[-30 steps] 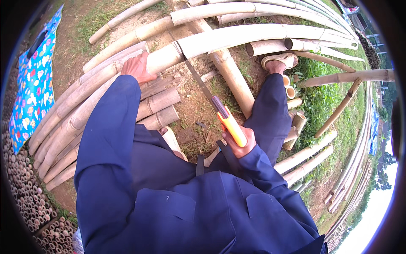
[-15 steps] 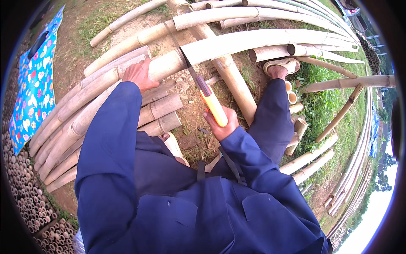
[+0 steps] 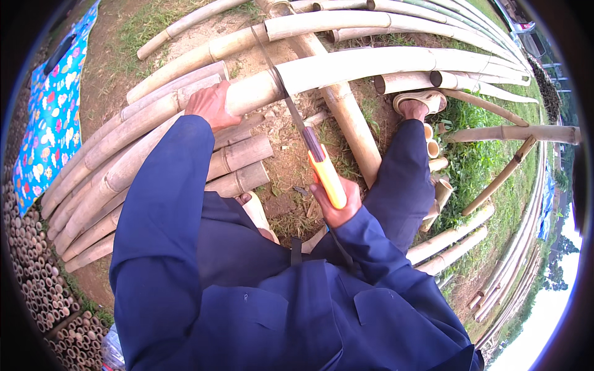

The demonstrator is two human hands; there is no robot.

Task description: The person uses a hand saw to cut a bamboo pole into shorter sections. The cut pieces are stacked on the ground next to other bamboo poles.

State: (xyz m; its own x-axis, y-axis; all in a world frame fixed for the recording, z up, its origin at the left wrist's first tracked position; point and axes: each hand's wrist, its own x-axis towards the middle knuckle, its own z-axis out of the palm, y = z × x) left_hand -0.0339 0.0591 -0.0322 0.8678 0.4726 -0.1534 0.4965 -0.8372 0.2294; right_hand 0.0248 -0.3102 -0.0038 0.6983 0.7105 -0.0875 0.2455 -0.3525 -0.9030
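The right grip (image 3: 339,201), clenching the yellow-handled saw (image 3: 297,116), is now pulling back bodyward, seemingly working the cut; the left grip (image 3: 211,105) is clutching the end of the bamboo pole (image 3: 371,63) lying under the blade (image 3: 286,96)

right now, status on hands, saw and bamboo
Right hand gripping saw. Left hand at bamboo pole's left end. Blade across pole. Crossing pole underneath, right of the blade.

Stacked bamboo (image 3: 38,281) and grass (image 3: 477,162) mark an outdoor workyard.
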